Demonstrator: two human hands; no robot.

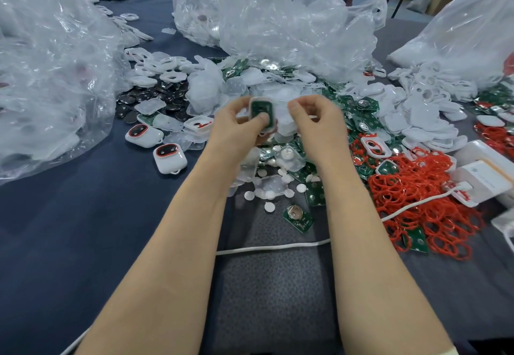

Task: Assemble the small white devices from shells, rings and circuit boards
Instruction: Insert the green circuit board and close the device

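My left hand (pixel 236 126) grips a white shell (pixel 262 112) with a green circuit board seated in it, thumb pressing on the board. My right hand (pixel 314 118) hovers just right of the shell with fingers curled; whether it pinches anything I cannot tell. Below both hands lies a heap of green circuit boards (pixel 299 218), clear covers and small white discs (pixel 269 206). Red rings (pixel 411 196) are piled at the right. Two finished white devices (pixel 169 157) with red-rimmed windows lie at the left.
Large clear plastic bags (pixel 50 71) of parts stand at the left, back centre and right. Dark coin cells (pixel 155 96) lie left of centre. White shells (pixel 425 104) are heaped at the right. A white cable (pixel 278 247) crosses the dark cloth, near white boxes (pixel 484 176).
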